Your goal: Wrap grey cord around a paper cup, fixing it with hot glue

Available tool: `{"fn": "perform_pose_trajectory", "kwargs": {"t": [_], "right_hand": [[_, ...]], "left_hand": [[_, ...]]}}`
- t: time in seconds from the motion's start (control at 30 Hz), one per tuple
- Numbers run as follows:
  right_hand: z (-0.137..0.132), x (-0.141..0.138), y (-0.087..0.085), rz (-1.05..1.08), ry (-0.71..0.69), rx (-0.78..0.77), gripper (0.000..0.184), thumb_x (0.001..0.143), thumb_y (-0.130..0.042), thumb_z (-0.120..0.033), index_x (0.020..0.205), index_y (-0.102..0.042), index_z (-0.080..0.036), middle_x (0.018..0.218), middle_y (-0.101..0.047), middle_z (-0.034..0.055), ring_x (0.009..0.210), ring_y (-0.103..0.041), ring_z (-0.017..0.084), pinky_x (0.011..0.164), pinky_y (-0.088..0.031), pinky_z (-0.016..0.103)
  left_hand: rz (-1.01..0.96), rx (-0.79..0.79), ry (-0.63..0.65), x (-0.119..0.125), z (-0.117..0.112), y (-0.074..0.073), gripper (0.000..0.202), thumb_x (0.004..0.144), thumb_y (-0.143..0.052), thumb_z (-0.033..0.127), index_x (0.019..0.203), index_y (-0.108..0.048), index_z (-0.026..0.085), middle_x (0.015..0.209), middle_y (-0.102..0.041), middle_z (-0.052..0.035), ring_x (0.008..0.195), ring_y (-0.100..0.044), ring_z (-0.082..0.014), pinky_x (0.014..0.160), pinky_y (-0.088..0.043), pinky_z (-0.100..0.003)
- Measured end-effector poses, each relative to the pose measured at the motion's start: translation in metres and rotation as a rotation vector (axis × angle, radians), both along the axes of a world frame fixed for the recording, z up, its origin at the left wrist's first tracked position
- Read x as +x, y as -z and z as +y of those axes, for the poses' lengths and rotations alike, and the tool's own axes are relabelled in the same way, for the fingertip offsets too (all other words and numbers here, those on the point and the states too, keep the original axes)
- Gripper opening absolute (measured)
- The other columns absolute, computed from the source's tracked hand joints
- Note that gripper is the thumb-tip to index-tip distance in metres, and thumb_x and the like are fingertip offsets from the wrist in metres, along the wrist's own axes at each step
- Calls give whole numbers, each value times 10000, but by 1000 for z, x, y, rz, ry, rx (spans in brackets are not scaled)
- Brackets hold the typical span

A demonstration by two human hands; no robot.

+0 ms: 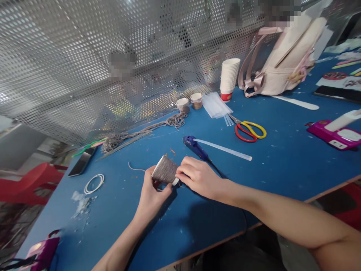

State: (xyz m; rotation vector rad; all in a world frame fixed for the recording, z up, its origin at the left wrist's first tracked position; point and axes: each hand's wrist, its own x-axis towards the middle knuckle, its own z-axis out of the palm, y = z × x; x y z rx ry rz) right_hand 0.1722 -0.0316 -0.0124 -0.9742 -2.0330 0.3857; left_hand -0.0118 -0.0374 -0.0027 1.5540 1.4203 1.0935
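fairly brt, diffuse lt, seemingly from overhead; soft dk shadow on flat matte-blue tabletop [118,207] below bare right hand [200,177]. brt specks thru perforated grey metal screen [70,67]. wide-angle stretch + blur @ edges, e.g. boxy purple plastic unit [46,252], lower l. pixelated patches [122,64] up top.

- Left hand [154,192]: holding a tilted cup [164,171] wrapped in grey cord [169,166]
- Right hand [201,177]: fingers [184,174] at the cup's side
- Blue table [113,222]: glue gun [198,149], scissors [248,130], 2 partly wrapped cups [196,101]
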Motion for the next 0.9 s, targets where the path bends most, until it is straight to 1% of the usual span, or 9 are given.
{"fn": "perform_pose_trajectory", "kwargs": {"t": [0.17, 0.37, 0.5, 0.63, 0.77, 0.9], "right_hand": [[2, 0, 3, 60, 15, -65, 197, 941, -508, -198, 807, -650, -177, 812, -585, 56, 757, -555, 163, 723, -449, 294], [3, 1, 1, 85, 32, -99, 142, 916, -559, -187, 809, -653, -177, 828, -592, 54, 779, -577, 166, 740, -462, 298], [4, 2, 0, 102, 39, -117, 127, 910, -570, -186, 813, -652, -188, 834, -596, 45, 782, -582, 161, 741, -461, 293], [5, 3, -1, 116, 32, -120, 131, 911, -572, -189, 805, -648, -186, 818, -594, 39, 762, -574, 154, 722, -454, 289], [6, 4, -2, 131, 28, -137, 112, 898, -599, -195, 797, -647, -190, 812, -588, 29, 750, -572, 149, 716, -453, 286], [8, 4, -3, 181, 14, -176, 83, 868, -641, -181, 785, -647, -186, 800, -582, 16, 734, -571, 141, 706, -455, 281]], "left_hand": [[-26, -17, -21, 0, 2, -2, 444, 580, -709, 227, 978, -514, 198, 911, -628, -28, 784, -632, -164, 745, -543, -318], [-29, -21, -6, 1, 2, -3, 448, 575, -706, 241, 974, -505, 201, 894, -624, -21, 779, -627, -160, 728, -531, -302], [-25, -21, -12, 3, 3, -7, 437, 564, -696, 249, 951, -496, 207, 863, -615, -8, 737, -616, -151, 690, -520, -289], [-16, -27, 17, 3, 4, -8, 416, 574, -694, 248, 940, -500, 211, 834, -614, 0, 715, -613, -148, 665, -518, -281], [-48, -15, 33, 0, 5, -6, 419, 575, -707, 243, 948, -519, 212, 843, -630, -8, 735, -628, -161, 683, -534, -295], [-80, -19, 41, -3, 6, -4, 432, 577, -716, 241, 965, -529, 208, 876, -644, -22, 798, -644, -179, 756, -543, -321]]}}
